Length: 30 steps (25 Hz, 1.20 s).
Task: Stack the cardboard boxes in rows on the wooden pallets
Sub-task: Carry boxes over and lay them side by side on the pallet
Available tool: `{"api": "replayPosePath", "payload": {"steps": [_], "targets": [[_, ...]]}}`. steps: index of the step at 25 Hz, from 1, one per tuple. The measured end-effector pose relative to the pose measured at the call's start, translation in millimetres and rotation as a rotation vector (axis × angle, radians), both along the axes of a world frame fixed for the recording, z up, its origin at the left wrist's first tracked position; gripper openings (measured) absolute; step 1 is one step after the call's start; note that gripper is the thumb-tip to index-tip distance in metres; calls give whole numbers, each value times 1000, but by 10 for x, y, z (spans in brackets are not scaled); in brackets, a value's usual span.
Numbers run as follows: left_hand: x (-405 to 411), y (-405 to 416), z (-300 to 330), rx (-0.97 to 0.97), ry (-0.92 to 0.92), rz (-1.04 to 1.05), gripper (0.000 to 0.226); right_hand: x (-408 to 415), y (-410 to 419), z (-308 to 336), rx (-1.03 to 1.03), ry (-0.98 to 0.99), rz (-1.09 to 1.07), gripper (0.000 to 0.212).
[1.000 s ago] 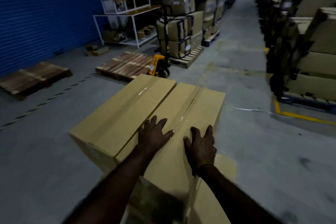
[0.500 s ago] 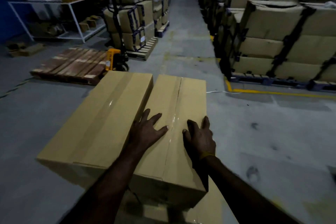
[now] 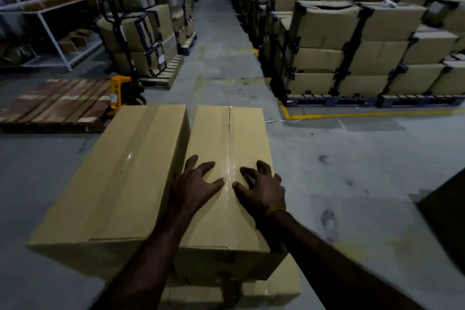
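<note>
Warehouse aisle: both hands, left hand (image 3: 195,185) and right hand (image 3: 261,187), now rest spread (gripping nothing) on the right-hand box (image 3: 227,148), squared beside its neighbour (image 3: 120,171); row forming.

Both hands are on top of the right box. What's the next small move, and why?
Probably slide both hands out to the box's side edges to grip it. The left hand and right hand only rest on its taped top, which gives no hold for lifting.
</note>
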State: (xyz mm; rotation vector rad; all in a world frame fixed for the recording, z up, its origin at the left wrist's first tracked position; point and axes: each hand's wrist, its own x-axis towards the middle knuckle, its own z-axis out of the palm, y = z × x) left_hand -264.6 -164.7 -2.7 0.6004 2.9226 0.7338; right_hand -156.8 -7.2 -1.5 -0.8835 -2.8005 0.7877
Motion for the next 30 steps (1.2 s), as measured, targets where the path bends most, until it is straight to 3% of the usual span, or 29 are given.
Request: {"api": "replayPosePath", "payload": {"steps": [7,14,22,30], "targets": [[749,65,-1,19,-11,-47,77,846,60,31,-14,50,-65,61],[2016,267,271,15,48,-184,72,2251,127,167,18,114,-207,60],[3483,296,399,45,44,-439,68,4036,-233,301,26,114,-437,56],[4595,-110,377,76,84,-799,71,5417,-1231,348,72,91,-764,59]]}}
